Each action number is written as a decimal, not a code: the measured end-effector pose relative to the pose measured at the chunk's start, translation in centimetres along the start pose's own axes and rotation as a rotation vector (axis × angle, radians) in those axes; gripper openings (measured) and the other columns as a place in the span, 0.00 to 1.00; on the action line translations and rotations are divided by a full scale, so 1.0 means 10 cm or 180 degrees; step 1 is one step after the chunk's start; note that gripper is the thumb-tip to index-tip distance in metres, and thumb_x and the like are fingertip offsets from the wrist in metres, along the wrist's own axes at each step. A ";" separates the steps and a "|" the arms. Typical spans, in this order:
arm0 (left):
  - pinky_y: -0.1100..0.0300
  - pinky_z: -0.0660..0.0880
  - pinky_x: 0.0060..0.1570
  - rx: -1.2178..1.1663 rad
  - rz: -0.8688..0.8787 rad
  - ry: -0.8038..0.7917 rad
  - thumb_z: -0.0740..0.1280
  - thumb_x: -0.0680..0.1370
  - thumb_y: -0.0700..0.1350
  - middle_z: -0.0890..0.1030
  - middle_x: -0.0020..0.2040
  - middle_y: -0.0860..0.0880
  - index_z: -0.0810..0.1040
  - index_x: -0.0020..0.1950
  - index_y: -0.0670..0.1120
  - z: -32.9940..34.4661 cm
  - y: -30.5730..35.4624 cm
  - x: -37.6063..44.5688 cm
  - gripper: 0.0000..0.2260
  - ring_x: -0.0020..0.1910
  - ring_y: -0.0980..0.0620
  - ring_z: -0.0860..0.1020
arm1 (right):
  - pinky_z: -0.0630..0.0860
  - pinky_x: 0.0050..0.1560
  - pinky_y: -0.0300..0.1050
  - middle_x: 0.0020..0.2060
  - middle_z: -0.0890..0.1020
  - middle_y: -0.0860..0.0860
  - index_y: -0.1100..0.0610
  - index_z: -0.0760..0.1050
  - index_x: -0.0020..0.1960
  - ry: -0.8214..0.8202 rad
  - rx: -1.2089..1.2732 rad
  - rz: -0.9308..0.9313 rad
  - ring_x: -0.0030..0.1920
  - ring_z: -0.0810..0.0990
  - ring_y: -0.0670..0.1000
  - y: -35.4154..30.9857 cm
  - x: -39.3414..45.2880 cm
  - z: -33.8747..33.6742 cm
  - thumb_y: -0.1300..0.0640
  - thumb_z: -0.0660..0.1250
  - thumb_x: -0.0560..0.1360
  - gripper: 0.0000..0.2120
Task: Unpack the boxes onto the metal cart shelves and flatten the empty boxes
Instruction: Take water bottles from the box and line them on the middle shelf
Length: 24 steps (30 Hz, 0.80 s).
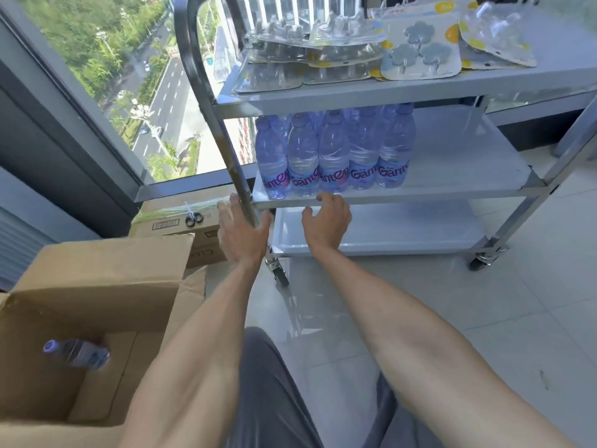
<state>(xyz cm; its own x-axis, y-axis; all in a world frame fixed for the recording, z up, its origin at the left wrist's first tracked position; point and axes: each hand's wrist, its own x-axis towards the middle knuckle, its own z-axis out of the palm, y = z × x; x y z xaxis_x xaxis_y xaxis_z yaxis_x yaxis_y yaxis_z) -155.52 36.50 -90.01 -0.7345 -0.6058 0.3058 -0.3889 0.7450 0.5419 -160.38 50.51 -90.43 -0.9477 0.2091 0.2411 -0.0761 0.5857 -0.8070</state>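
— Where are my hands?
— My left hand [240,232] is spread, grip released, against the metal cart [403,194] post; my right hand [326,218], fingers relaxed and empty, hovers at the middle shelf edge.
— And the bottles?
— A row of water bottles [334,153] stands on that shelf. One bottle [76,352] lies in the open box [97,286] at my left.

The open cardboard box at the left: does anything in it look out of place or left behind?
Yes. One water bottle lies on its side in the open cardboard box, while the other bottles stand upright on the cart's middle shelf. Both hands, left hand and right hand, are empty near that shelf.
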 end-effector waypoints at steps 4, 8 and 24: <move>0.54 0.72 0.54 -0.0422 -0.0062 0.0691 0.63 0.78 0.55 0.74 0.65 0.44 0.70 0.69 0.45 -0.48 -0.45 0.13 0.23 0.60 0.45 0.75 | 0.70 0.57 0.50 0.52 0.78 0.55 0.59 0.77 0.55 -0.0222 0.0345 -0.0444 0.56 0.74 0.57 -0.53 -0.33 0.28 0.61 0.69 0.72 0.12; 0.59 0.66 0.46 -0.0443 -0.0667 0.1499 0.60 0.76 0.51 0.78 0.54 0.45 0.76 0.60 0.45 -0.99 -1.26 0.45 0.16 0.51 0.46 0.76 | 0.74 0.53 0.50 0.50 0.79 0.55 0.60 0.77 0.55 -0.0401 0.0797 -0.0999 0.53 0.76 0.56 -1.21 -0.69 0.88 0.66 0.66 0.72 0.12; 0.50 0.73 0.60 0.1251 -0.2845 -0.0550 0.67 0.78 0.48 0.72 0.67 0.38 0.71 0.68 0.41 -1.31 -4.91 0.70 0.21 0.64 0.39 0.74 | 0.75 0.44 0.45 0.49 0.80 0.56 0.59 0.75 0.62 -0.3667 -0.1117 -0.0821 0.52 0.81 0.60 -1.22 -2.74 3.23 0.63 0.64 0.74 0.16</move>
<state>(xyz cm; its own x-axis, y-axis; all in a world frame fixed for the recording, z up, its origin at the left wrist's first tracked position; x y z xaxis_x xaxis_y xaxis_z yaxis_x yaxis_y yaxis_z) -134.32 -7.97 -104.22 -0.1400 -0.9645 -0.2241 -0.9733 0.0925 0.2099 -143.47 12.40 -104.60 -0.6510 -0.6525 -0.3879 -0.3827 0.7234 -0.5747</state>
